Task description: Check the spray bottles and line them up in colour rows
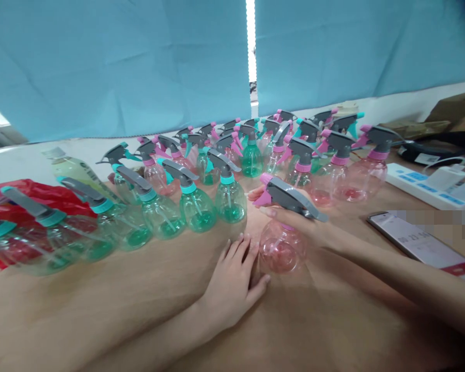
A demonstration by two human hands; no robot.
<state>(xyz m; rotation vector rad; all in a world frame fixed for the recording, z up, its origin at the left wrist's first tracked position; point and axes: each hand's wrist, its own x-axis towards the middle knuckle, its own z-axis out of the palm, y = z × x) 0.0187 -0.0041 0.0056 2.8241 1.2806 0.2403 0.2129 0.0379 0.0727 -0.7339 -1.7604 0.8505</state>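
A pink-tinted clear spray bottle [282, 251] with a grey and pink trigger head stands on the wooden table, in front of me. My right hand [310, 223] grips it round the neck, just under the head; some of its fingers show on the far side of the trigger. To the left of that bottle, my left hand [232, 281] lies flat on the table with fingers stretched out and holds nothing. Its fingertips come near the bottle's base; I cannot tell whether they touch it. A green spray bottle [231, 199] stands beyond the left hand.
A row of green spray bottles [165, 219] runs to the left, with several pink and green ones [333, 181] behind. At far left are a red plastic bag [19, 194] and a drink bottle [75, 170]. On the right are a phone [414, 240] and a power strip [418, 186].
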